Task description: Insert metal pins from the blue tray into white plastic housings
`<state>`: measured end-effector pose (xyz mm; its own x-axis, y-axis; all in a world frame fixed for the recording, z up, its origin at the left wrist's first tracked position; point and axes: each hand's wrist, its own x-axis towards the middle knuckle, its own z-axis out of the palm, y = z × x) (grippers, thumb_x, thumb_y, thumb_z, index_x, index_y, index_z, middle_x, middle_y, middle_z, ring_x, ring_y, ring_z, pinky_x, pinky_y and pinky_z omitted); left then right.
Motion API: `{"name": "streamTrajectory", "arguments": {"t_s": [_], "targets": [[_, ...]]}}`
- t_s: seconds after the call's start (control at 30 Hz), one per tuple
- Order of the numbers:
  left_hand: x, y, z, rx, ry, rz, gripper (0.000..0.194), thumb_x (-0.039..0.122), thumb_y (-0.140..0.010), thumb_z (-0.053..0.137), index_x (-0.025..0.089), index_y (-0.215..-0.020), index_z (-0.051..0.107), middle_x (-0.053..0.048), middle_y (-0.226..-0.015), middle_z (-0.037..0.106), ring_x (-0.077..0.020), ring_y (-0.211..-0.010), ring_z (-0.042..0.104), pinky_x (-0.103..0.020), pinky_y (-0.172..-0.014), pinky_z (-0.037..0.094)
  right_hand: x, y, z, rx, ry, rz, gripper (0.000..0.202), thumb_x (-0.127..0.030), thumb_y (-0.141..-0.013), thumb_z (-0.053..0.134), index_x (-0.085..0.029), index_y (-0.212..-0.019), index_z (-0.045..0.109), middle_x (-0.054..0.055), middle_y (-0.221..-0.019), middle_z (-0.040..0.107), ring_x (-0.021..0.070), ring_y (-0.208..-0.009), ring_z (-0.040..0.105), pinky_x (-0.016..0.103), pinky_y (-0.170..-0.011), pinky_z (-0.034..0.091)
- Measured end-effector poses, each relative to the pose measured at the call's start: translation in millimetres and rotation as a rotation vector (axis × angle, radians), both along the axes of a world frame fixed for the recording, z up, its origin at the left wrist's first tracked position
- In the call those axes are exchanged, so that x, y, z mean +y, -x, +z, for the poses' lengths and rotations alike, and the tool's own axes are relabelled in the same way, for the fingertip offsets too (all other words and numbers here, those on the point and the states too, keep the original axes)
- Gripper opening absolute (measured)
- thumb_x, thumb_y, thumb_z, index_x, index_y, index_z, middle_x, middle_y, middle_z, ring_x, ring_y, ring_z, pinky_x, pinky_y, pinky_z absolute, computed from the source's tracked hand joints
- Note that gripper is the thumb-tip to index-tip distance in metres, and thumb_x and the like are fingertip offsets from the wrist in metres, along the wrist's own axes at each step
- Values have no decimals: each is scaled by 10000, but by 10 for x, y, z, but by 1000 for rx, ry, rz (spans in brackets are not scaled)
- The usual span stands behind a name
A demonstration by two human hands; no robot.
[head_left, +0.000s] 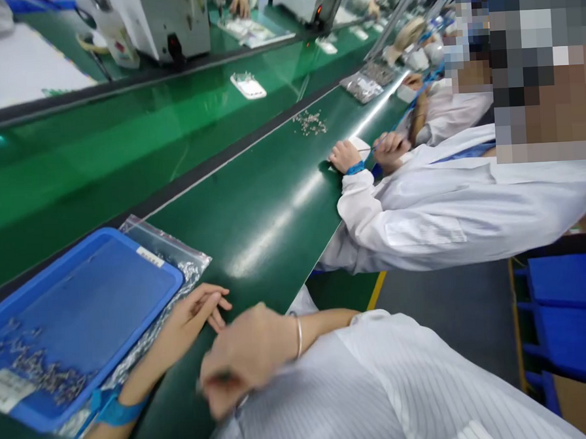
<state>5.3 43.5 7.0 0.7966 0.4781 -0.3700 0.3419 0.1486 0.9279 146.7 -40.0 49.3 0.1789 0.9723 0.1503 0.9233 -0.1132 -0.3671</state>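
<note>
My left hand, with a blue band and cord at the wrist, is by the near edge of a blue tray. Its fingers are loosely stretched, and nothing shows in them. Small metal parts lie heaped at the tray's near left end. Partly under the tray is a clear zip bag. My right hand, wearing a bracelet, is curled in front of my body, right of the left hand. It is blurred, and whatever its fingers hold cannot be made out.
Along the green bench a co-worker in a white coat works with both hands. Loose small parts and a bag of parts lie farther along. A green belt carries white pieces. Blue chairs stand to the right.
</note>
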Motion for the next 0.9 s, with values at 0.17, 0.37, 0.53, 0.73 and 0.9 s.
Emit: {"name": "streamTrajectory", "arguments": {"t_s": [0.17,0.37,0.53,0.73,0.9], "targets": [[-180,104,-85,30,-659,-147,346,411,-1028,414,181,-1022,673,-64,-1005,720,-209,-931,675,-338,-886,543,-131,-316,-134,93,59,51,261,-382,-1000,498,-205,-1179,567,61,-1079,691,135,-860,694,203,-629,492],[-257,66,-199,-149,-1269,-241,260,184,-989,518,111,-1208,639,-148,-1217,682,-272,-1175,629,-437,-1024,506,-37,-783,-283,3,68,-88,244,-288,-996,416,-139,-1123,563,155,-1371,585,147,-806,698,244,-528,454],[-331,26,-178,-33,-1298,-189,400,234,-981,552,129,-1366,541,-174,-1364,599,-328,-1376,487,-517,-1141,427,52,-1353,-331,-78,7,-345,345,-317,-1000,353,-110,-1215,526,180,-1183,666,217,-806,707,288,-597,495],[-399,2,-167,118,-1202,-52,848,564,-949,566,44,-1542,254,-287,-1529,383,-419,-1479,295,-597,-1195,284,-279,-864,-236,6,154,-112,324,-331,-1001,376,-130,-1222,500,137,-1016,711,196,-629,678,270,-536,450],[-320,37,-143,133,-1056,-89,805,568,-976,426,51,-1559,223,-256,-1569,333,-402,-1502,248,-591,-1213,207,-517,-256,23,506,367,306,203,-363,-1011,468,-197,-1127,472,55,-1084,717,124,-635,657,236,-587,475]]}}
